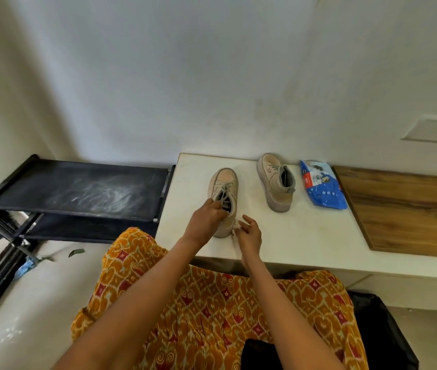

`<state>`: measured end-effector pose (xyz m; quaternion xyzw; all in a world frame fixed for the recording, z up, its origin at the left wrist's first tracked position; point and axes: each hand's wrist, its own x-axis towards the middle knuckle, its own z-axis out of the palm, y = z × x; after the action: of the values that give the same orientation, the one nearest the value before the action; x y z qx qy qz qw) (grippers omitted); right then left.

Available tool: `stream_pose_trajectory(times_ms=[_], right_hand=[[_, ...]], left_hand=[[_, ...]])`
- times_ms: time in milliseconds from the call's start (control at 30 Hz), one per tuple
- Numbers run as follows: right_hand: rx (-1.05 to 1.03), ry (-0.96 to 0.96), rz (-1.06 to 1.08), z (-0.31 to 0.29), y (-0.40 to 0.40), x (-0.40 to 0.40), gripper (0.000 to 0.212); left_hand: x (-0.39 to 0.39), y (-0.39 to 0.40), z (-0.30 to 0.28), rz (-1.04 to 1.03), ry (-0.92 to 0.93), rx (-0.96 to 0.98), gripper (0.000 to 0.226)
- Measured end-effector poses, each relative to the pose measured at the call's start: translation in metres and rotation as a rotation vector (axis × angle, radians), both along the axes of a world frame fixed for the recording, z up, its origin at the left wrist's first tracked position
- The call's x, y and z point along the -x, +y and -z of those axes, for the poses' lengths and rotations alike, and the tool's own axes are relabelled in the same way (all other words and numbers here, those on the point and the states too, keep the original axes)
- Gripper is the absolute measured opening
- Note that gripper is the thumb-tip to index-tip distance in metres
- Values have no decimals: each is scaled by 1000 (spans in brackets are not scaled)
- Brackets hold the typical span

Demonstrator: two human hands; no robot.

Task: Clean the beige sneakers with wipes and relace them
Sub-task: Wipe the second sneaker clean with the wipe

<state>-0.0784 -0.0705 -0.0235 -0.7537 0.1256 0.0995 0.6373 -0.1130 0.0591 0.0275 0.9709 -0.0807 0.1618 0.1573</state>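
Observation:
Two beige sneakers stand on a white table (305,236). The near sneaker (224,182) points away from me, toe toward the wall. My left hand (206,220) grips its side near the opening, fingers pinching the grey lace at the tongue. My right hand (249,232) is by the sneaker's heel, fingers spread, with a small white wipe or lace end (235,231) at its fingertips; I cannot tell which. The second sneaker (274,180) lies tilted farther right, untouched. A blue wipes pack (323,189) lies next to it.
A black fabric shoe rack (78,190) stands left of the table. A wooden panel (409,209) covers the table's right part. The wall runs close behind. A blue scrap (26,267) and leaves lie on the floor at left. My orange patterned garment fills the foreground.

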Motion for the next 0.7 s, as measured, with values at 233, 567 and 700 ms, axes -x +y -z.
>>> stream_pose_trajectory(times_ms=[233,567,700], right_hand=[[-8,-21,83,-7,3,19,15],[-136,-22,202,-15,-29,-7,33],[-110,77,87,-17,-31,-13,39]], left_hand=[[-3,-2,1,-24,31,32,22],[-5,-25,6,99,58,127,28],[-3,-24,14,19,5,142,23]])
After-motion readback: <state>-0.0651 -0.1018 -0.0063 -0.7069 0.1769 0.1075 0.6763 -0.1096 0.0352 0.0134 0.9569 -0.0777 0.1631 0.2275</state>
